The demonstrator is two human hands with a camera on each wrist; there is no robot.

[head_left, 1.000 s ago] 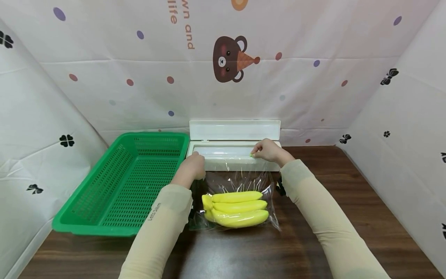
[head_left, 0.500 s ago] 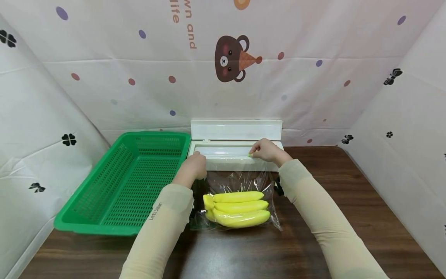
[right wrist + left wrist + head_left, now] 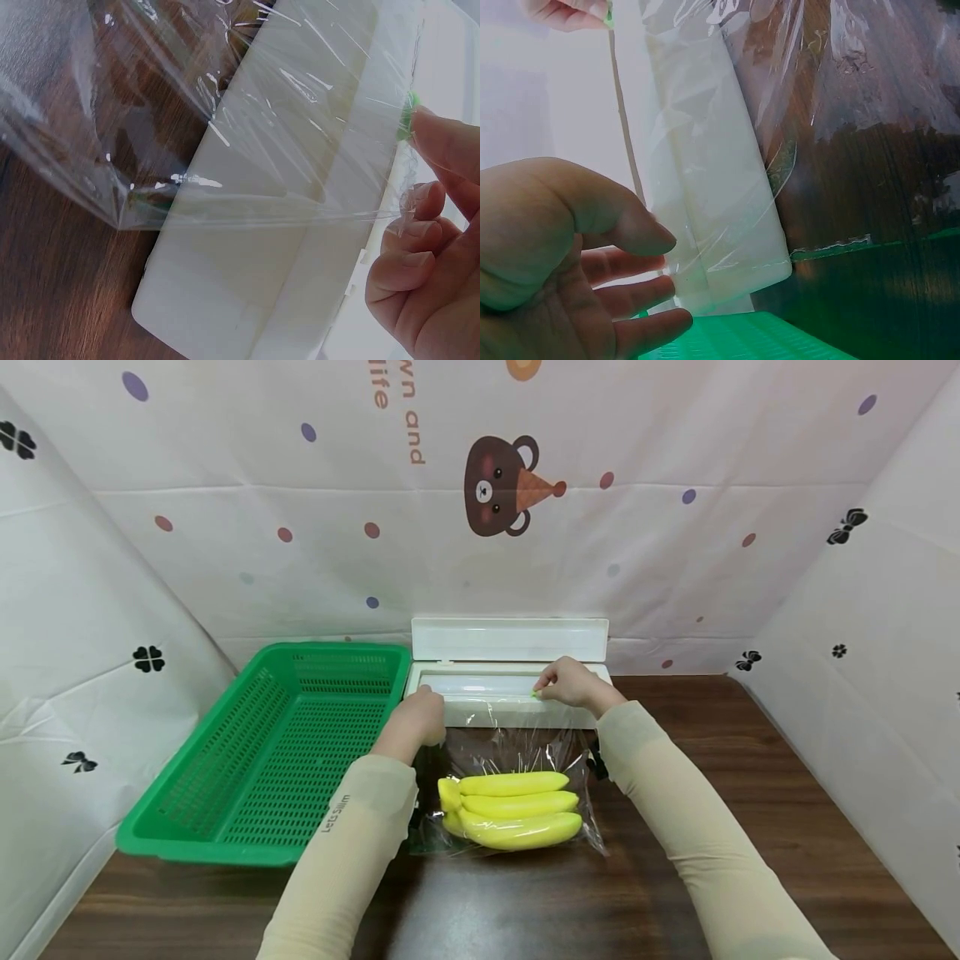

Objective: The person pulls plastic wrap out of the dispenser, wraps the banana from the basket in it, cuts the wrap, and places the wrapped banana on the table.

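A white cling film dispenser [image 3: 510, 639] stands against the back wall with its lid up. Clear cling film [image 3: 247, 150] stretches from it toward the front, over a bunch of yellow bananas [image 3: 521, 832] on the table. At the dispenser's left end, my left hand [image 3: 418, 717] pinches the film's edge between thumb and index finger; the index finger is hidden behind the thumb in the left wrist view. Right of the dispenser's middle, my right hand [image 3: 572, 683] pinches a small green slider [image 3: 407, 118] on its track. The film's right edge runs loosely by the curled fingers of that hand.
A green slotted basket [image 3: 337, 647] sits on the left, right beside the dispenser. The dark wooden table [image 3: 750, 777] is bounded by patterned white sheets [image 3: 675, 568] at the back and both sides.
My right hand has slid the green slider a short way left along the dispenser. The left hand and the bananas stay in place; the head view shifts slightly.
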